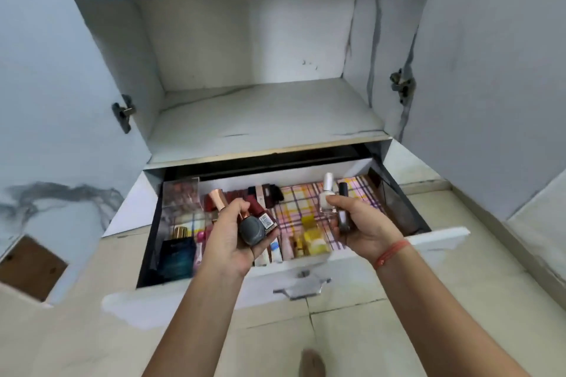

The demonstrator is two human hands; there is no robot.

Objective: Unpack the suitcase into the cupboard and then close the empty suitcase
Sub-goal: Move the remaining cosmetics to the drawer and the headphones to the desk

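Bottle of grey polish (251,231) lies gripped in left hand (229,239), its cap pointing away and leftward; right hand (364,223) grips white-capped bottle (326,193), upright, above drawer (441,235).

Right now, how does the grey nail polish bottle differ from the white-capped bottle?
The grey nail polish bottle has a rose-gold cap and lies tilted in the left hand; the white-capped bottle has a pale body and stands nearly upright in the right hand. Both are small and held above the open drawer.
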